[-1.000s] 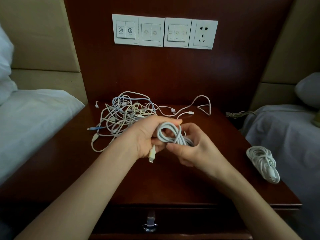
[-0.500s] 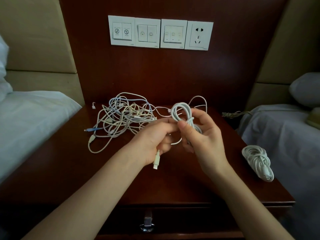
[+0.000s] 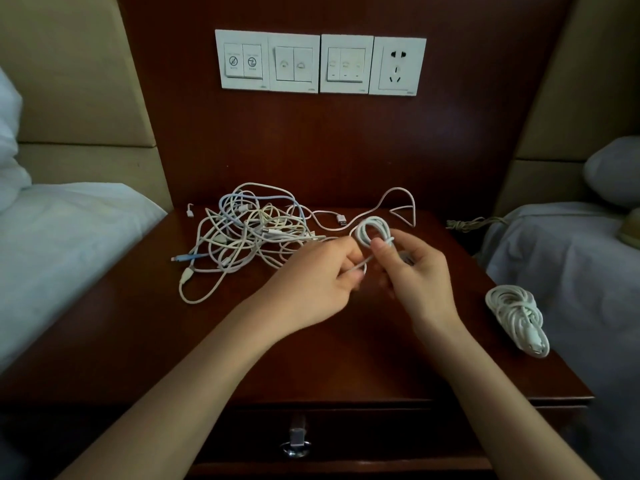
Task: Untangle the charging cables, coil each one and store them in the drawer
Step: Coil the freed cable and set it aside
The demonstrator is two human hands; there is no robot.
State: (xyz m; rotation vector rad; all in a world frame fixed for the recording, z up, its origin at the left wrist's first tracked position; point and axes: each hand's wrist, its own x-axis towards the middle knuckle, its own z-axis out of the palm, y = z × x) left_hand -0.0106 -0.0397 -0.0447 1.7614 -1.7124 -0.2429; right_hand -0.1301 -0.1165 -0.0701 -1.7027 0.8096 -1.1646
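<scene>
A small white cable coil (image 3: 373,231) stands up between my two hands above the middle of the dark wooden nightstand (image 3: 138,323). My right hand (image 3: 417,271) grips the coil with thumb and curled fingers. My left hand (image 3: 315,278) pinches the free end of the same cable close under the coil. A tangle of white, cream and blue cables (image 3: 252,233) lies on the back left of the nightstand. One coiled white cable (image 3: 517,317) rests at the right edge. The drawer (image 3: 346,434) below is closed, its metal handle (image 3: 296,441) at the front.
A loose white cable with a USB plug (image 3: 341,220) runs along the back of the nightstand. Wall switches and a socket (image 3: 320,64) sit on the wooden panel above. Beds with white sheets flank the nightstand, left (image 3: 52,251) and right (image 3: 571,258).
The coil went from lying flat between my hands to standing upright in my right hand. My left hand has drawn the dangling plug end up into its fingers.
</scene>
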